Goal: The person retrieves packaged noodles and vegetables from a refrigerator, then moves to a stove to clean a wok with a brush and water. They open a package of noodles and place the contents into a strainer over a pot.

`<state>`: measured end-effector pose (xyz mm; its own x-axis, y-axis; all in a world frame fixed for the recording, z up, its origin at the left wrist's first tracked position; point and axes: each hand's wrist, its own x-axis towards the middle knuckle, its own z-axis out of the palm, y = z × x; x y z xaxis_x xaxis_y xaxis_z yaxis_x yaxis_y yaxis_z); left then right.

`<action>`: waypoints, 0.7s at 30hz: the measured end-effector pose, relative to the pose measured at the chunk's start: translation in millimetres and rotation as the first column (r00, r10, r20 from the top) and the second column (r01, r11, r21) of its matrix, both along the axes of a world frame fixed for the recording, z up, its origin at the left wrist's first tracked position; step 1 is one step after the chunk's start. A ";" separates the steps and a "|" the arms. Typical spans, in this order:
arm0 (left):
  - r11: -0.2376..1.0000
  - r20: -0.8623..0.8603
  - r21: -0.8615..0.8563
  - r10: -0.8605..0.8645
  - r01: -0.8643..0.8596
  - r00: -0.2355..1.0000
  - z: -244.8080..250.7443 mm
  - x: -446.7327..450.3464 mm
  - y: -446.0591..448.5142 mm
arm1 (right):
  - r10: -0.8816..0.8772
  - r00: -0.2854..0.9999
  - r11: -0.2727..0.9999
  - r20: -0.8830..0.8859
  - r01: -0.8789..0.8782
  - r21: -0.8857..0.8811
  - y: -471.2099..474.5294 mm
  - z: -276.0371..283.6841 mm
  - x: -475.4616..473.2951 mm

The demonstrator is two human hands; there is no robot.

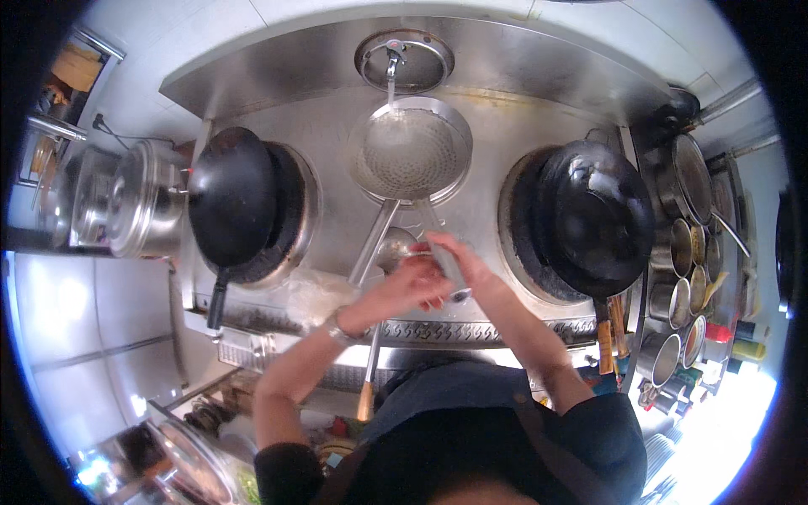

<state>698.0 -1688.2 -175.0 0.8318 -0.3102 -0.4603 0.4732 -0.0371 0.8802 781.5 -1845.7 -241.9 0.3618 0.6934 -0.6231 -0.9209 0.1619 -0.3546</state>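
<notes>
Water runs from a tap (394, 57) into a perforated metal strainer (404, 154), which rests over a round metal vessel in the middle of the steel range. Its blurred handle runs down towards me. My right hand (464, 262) is at that handle's lower part; blur hides how the fingers lie. My left hand (416, 284) is just left of it, fingers spread, perhaps touching the handle. A ladle (396, 246) with a wooden-ended handle lies beneath my hands. A second metal handle (374, 243) slants down left from the vessel, towards a crumpled translucent plastic bag (319, 293).
Black woks stand on the left burner (233, 196) and the right burner (596, 218). Metal containers (672, 300) of seasonings and bottles line the right side. A large lidded pot (142, 199) is at the left. A drain grating (467, 331) runs along the front edge.
</notes>
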 end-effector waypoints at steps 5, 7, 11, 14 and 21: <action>0.806 0.677 0.464 -0.056 -0.366 0.734 -20.6 -19.7 3.2 | 0.048 0.999 0.997 -0.003 -0.048 -0.063 -69.5 12.5 66.1; 0.299 0.773 0.634 -0.273 -0.713 0.573 -38.3 -21.4 37.1 | 0.222 0.891 0.889 0.395 -0.019 -0.457 -80.9 12.5 73.4; 0.766 0.160 0.591 0.196 -0.253 0.968 -73.6 -44.9 85.6 | 0.507 0.582 0.604 0.636 0.286 -0.744 -53.2 -7.0 44.5; 0.907 -0.268 -0.074 0.383 -0.415 0.884 -100.9 -60.9 78.0 | 0.257 0.826 0.874 0.503 0.024 -0.486 -38.7 -24.5 28.0; 0.687 -0.238 -0.157 0.671 -0.710 0.702 -110.7 -59.9 128.6 | 0.227 0.968 0.972 0.107 -0.217 -0.094 -69.5 -7.7 40.8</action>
<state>638.0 -1559.6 -285.7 0.7773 0.2164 -0.5908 0.4099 0.5381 0.7365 822.3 -1915.1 -249.7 0.2775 0.7135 -0.6433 -0.8823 -0.0758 -0.4646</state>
